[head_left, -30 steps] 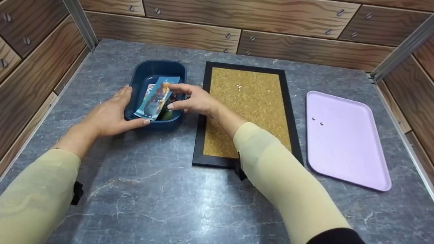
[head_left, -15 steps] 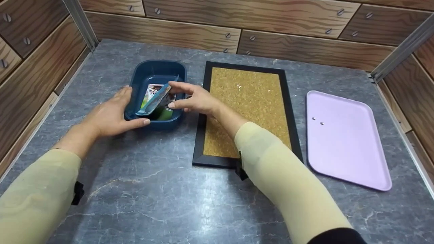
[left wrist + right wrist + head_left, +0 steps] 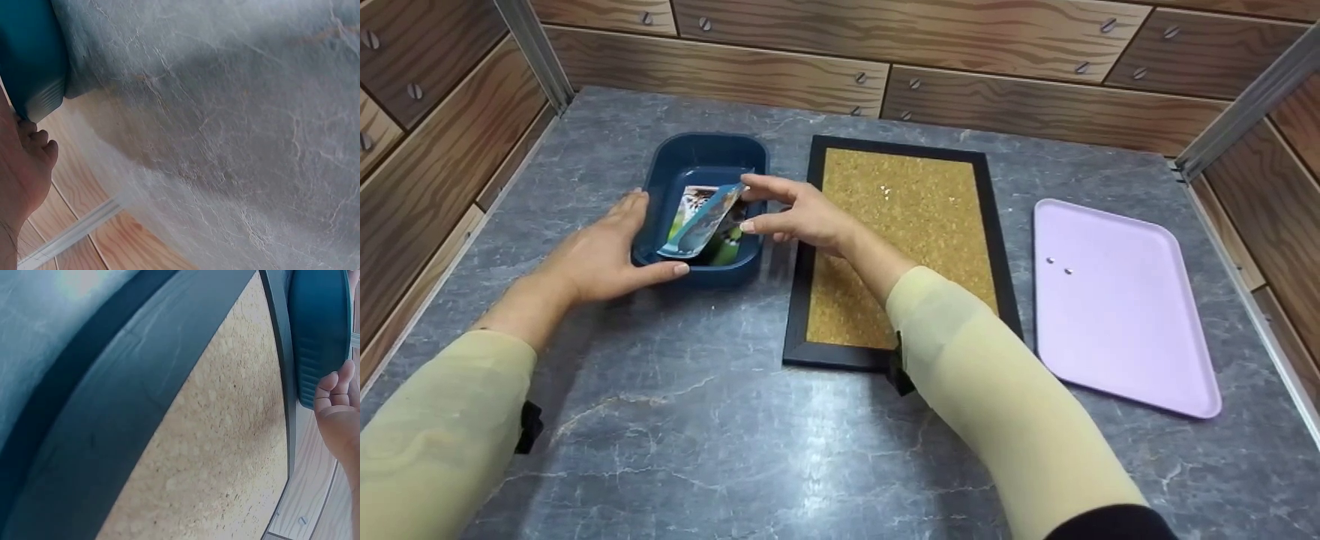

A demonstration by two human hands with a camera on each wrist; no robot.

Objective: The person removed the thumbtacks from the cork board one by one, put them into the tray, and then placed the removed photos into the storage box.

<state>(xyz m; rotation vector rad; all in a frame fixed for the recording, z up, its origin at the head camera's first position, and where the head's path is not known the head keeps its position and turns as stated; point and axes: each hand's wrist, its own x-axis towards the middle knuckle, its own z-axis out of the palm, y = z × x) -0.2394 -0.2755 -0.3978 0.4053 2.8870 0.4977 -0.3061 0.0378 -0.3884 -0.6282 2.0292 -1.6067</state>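
A deep blue plastic bin (image 3: 701,277) holds several glossy printed cards. My left hand (image 3: 596,255) rests against its near left corner, fingers straight along the side and thumb stretched over the front rim. My right hand (image 3: 806,214) reaches over the bin's right rim, its index fingertip at the top edge of a blue picture card (image 3: 705,221), which stands tilted. Under that one lies a card (image 3: 686,210) with a green and dark print. In the right wrist view, my right hand (image 3: 337,408) shows bent fingers by the bin wall (image 3: 320,332); their tips are partly hidden.
A black-framed cork board (image 3: 840,307) lies right of the bin, with a few small shiny pins (image 3: 886,193) on it. Farther right is a lilac tray (image 3: 1125,322) with two small metal pins (image 3: 1060,265). Wood-patterned walls (image 3: 780,64) enclose the grey marbled table (image 3: 660,420).
The blue picture card has tipped from showing its face to standing tilted. My right hand has shifted slightly up and right. The left hand stays at the bin corner.
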